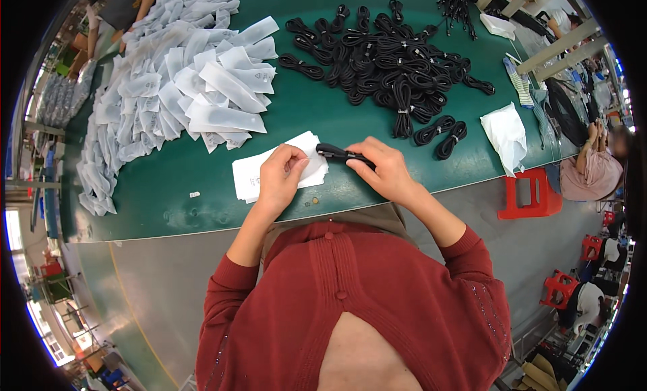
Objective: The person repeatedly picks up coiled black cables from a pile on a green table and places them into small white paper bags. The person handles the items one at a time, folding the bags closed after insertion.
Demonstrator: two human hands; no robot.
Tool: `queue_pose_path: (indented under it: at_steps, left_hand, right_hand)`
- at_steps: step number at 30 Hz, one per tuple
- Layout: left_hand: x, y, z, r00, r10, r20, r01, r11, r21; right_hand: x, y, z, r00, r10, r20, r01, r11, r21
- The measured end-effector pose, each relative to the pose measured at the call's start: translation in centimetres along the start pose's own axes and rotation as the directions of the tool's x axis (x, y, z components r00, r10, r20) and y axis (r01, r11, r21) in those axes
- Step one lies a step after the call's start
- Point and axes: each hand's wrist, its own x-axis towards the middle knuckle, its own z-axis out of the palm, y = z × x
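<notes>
My right hand (387, 167) is closed around a bundled black cable (335, 152), whose looped end points left toward my other hand. A stack of flat white bags (247, 168) lies at the table's near edge. Over its middle is my left hand (282, 174), with thumb and fingers pinched together; whatever is between the fingertips is too small to make out. Beyond it, a heap of filled, frosted white sleeves (226, 81) covers the left of the table. A pile of coiled black cables (397, 61) lies to the right, with two loose coils (451, 140) nearest me.
A crumpled white bag (505, 138) rests at the right edge of the green table (175, 195). A red stool (530, 195) stands below that edge. Thin black cables (458, 7) lie at the far right. Other people sit and work along both sides.
</notes>
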Motion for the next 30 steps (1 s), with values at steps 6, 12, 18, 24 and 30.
queue_pose_path:
  at_steps: [6,12,18,24,30]
  left_hand:
    - [-0.1,0.6,-0.3,0.994,0.104,0.042,-0.103,0.994,-0.027]
    - [0.1,1.7,-0.8,0.947,0.301,0.114,-0.309,0.95,0.053]
    - [0.1,1.3,-1.3,0.987,0.13,0.094,-0.121,0.988,-0.1]
    - [0.0,1.3,-1.3,0.986,0.109,0.127,-0.086,0.981,-0.172]
    - [0.2,1.9,-0.8,0.977,0.136,0.161,-0.124,0.989,-0.085]
  right_hand:
    - [0.1,1.0,0.9,0.99,-0.018,0.143,-0.001,0.991,0.133]
    - [0.8,1.6,1.3,0.671,0.455,0.585,-0.738,0.336,0.585]
    - [0.4,1.6,0.9,0.645,0.444,0.622,-0.752,0.223,0.621]
    - [0.1,1.7,0.8,0.649,0.463,0.603,-0.742,0.208,0.638]
    - [0.1,0.3,1.4,0.859,0.327,0.393,-0.509,0.631,0.586]
